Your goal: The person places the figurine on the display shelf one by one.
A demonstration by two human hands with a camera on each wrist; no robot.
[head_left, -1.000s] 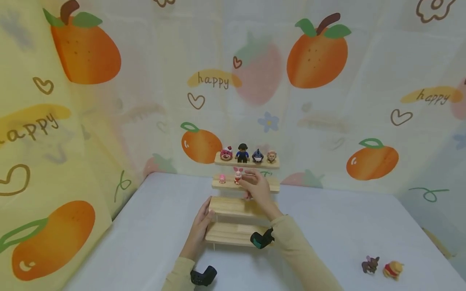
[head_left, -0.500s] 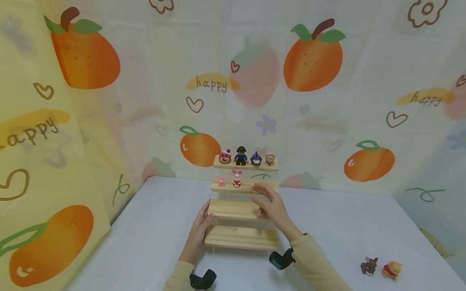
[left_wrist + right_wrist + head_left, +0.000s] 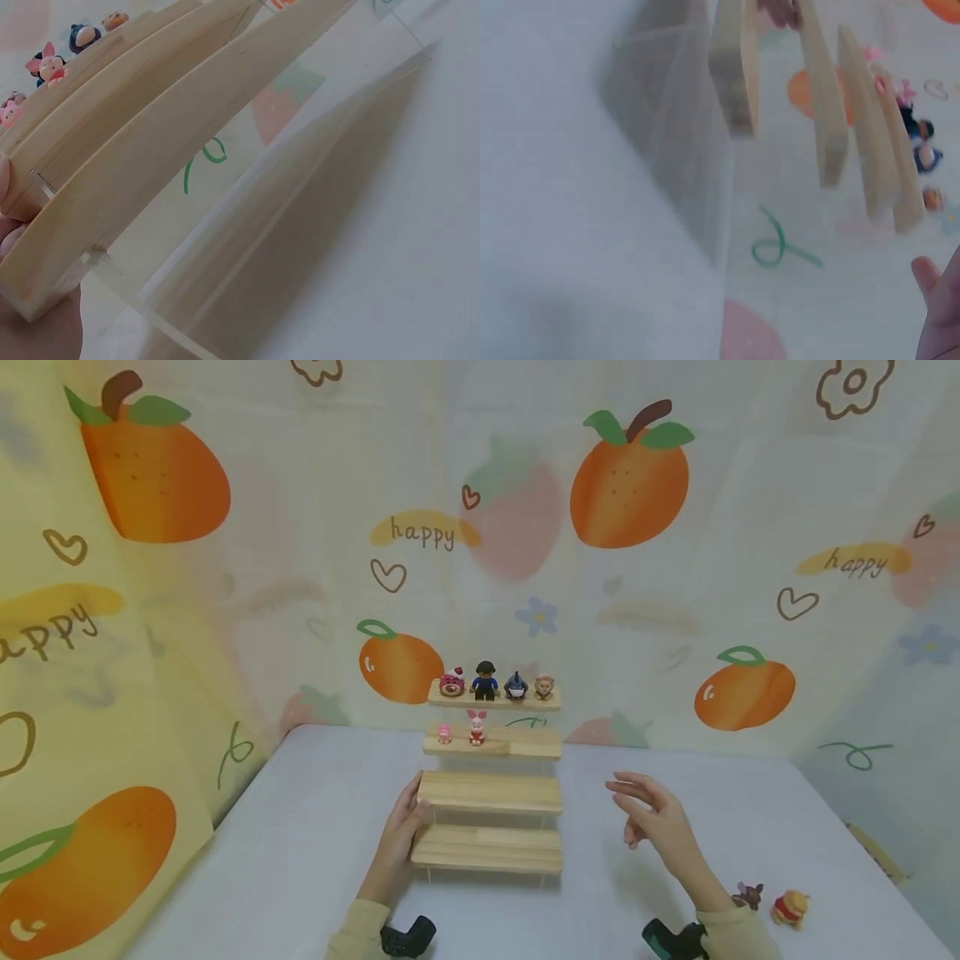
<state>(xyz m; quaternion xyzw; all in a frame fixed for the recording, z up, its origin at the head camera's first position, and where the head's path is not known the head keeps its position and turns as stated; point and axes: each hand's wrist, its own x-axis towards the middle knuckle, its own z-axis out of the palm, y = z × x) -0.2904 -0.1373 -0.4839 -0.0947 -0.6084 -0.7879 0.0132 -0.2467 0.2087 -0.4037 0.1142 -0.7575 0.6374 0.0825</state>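
Observation:
A four-tier wooden display shelf (image 3: 491, 793) stands on the white tabletop. My left hand (image 3: 396, 835) holds its left side by the ends of the lower boards, with the fingertips partly hidden in the left wrist view. My right hand (image 3: 658, 827) hovers right of the shelf, fingers loosely bent, holding nothing. On the second board from the top sit a small pink figurine (image 3: 445, 735) and a pink long-eared piglet figurine (image 3: 477, 729). Along the top board stand a pink bear head (image 3: 452, 682), a dark-capped toy person (image 3: 485, 681), a blue-grey donkey (image 3: 516, 686) and a tan figurine (image 3: 544, 686).
Beyond my right wrist, on the tabletop, are a brown big-eared animal figurine (image 3: 748, 894), partly hidden by the sleeve, and a yellow bear figurine in red (image 3: 790, 908). A fruit-printed cloth (image 3: 630, 577) hangs behind the table and along its left side.
My right hand has let go of the piglet figurine on the second board and moved right and toward me, away from the shelf. My left hand has kept its hold. The view has turned slightly right.

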